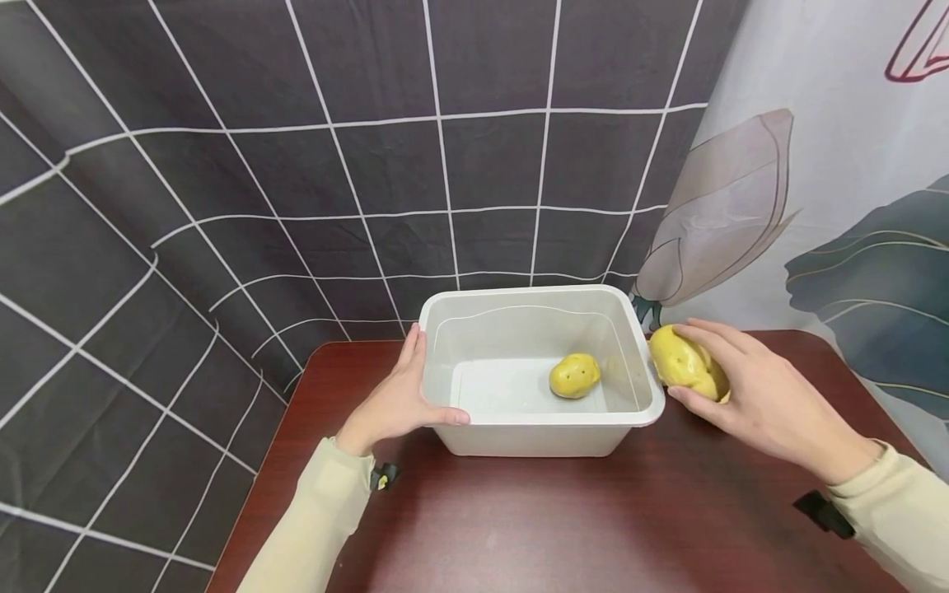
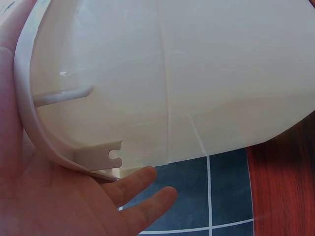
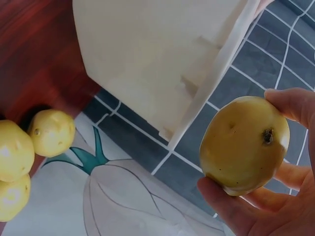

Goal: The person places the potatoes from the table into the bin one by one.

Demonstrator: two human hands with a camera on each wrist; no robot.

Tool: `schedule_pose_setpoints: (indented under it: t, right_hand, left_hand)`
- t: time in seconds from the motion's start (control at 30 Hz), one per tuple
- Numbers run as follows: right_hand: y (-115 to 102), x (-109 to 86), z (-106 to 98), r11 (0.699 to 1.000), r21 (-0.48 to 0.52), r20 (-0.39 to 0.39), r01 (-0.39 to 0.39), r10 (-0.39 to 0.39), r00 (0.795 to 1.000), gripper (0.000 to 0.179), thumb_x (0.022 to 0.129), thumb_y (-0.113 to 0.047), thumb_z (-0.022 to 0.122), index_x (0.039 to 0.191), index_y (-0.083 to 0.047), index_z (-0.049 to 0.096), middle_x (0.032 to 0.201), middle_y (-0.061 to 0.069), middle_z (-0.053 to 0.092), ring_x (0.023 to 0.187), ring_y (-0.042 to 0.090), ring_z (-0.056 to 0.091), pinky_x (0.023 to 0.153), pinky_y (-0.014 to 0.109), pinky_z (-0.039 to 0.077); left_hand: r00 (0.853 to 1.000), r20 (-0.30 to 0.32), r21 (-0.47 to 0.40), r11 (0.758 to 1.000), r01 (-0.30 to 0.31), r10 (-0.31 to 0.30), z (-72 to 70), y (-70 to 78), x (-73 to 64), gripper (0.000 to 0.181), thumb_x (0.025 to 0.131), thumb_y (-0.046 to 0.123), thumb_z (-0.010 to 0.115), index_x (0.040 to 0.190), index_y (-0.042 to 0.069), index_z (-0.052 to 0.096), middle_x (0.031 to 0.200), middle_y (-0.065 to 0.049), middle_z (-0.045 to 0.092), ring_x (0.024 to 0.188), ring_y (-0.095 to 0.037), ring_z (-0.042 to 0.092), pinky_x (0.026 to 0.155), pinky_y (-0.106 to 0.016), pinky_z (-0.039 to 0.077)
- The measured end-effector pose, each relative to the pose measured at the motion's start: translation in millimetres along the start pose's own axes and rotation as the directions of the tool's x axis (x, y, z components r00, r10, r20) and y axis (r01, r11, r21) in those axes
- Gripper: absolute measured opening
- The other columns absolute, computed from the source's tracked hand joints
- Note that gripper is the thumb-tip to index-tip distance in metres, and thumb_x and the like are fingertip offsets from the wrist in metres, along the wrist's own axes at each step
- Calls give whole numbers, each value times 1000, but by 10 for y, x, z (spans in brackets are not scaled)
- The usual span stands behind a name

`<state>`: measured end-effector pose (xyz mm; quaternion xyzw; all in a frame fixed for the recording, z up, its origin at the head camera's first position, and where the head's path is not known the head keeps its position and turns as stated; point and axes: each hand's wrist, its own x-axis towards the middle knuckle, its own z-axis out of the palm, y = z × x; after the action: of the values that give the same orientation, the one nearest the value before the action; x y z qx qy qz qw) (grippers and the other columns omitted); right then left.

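Dark cloth with white grid lines (image 1: pixel 400 165) hangs behind the reddish-brown desk (image 1: pixel 504 527), and a pale cloth printed with leaves (image 1: pixel 741 206) hangs at its right. From my end, I see the right hand (image 1: pixel 771 391) pinching a potato (image 3: pixel 246 147) between thumb and fingers, just beside the right end of a white plastic box (image 1: pixel 537 441). My right wrist view shows it apart from three other potatoes (image 3: pixel 51 132), which sit bunched toward the desk's back right corner. I have the box near the middle of the desk's back edge, with one more potato (image 1: pixel 574 376) on its floor, right of centre. At the box's left end, I see the left hand (image 1: pixel 400 403) with fingers straight along the outer wall and thumb lying over the front left corner of the rim. Both arms wear pale sleeves (image 1: pixel 319 511).
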<state>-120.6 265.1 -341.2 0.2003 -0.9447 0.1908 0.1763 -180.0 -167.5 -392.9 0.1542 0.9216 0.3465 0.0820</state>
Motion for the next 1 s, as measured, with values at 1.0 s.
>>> schedule_pose_setpoints:
  t: [1.0]
  right_hand:
    - [-196, 167, 134, 992, 31, 15, 124, -124, 992, 74, 76, -25, 87, 139, -3, 56, 132, 18, 58, 106, 33, 63, 81, 50, 52]
  left_hand:
    - [1000, -1, 13, 1000, 0, 0, 7, -15, 2, 142, 66, 59, 88, 160, 5, -4, 167, 0, -15, 152, -28, 15, 115, -49, 31]
